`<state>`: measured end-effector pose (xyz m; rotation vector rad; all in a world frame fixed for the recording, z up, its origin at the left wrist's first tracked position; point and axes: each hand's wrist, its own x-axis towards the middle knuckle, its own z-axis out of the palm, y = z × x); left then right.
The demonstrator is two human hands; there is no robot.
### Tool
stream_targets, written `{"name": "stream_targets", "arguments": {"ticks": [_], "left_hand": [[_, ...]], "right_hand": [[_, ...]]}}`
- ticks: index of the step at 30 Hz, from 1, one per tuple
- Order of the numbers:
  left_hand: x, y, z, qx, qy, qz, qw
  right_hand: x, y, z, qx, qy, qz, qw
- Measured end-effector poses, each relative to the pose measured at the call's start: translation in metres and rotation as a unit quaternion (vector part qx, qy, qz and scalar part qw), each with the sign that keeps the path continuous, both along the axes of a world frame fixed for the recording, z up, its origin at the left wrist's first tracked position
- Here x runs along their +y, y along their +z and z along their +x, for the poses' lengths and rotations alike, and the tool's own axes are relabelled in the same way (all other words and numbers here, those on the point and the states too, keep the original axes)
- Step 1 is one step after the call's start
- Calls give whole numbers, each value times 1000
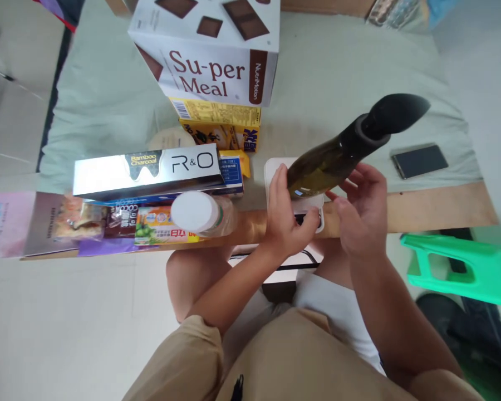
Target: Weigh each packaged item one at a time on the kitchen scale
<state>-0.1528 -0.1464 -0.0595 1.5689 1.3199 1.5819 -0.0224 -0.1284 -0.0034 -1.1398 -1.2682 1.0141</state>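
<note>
A person's left hand (286, 214) sits at the foot of a dark bottle (325, 159) standing on a white flat device (313, 204), the right hand (365, 209) half-curled just beside the bottle. Left of the bottle are a white-capped container (196, 211), a silver R&O box (150, 170) and a Su-per Meal carton (209, 69); right of it, a phone (420, 161).

Soft light is brightening the green sheet (338, 61); toward its front left corner, glare is whitening the silver box (150, 171). A highlight is glinting on the bottle (323, 167). Below the front right corner, the stool (484, 273) is looking stretched and blurry.
</note>
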Motion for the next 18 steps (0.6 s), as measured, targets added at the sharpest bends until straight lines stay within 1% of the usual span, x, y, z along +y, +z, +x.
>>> {"name": "stream_targets", "arguments": {"ticks": [3, 6, 14, 18], "left_hand": [[-3, 0, 0, -10, -17, -20, 1000], [-7, 1, 2, -15, -33, -23, 999], [-16, 8, 0, 0, -93, 15, 996], [-14, 15, -6, 5, -133, 20, 991]], "right_hand": [[0, -1, -14, -32, 7, 19, 999], [-1, -3, -23, -57, 9, 32, 998], [8, -4, -37, -65, -46, 50, 996], [26, -3, -38, -62, -88, 72, 992]]}}
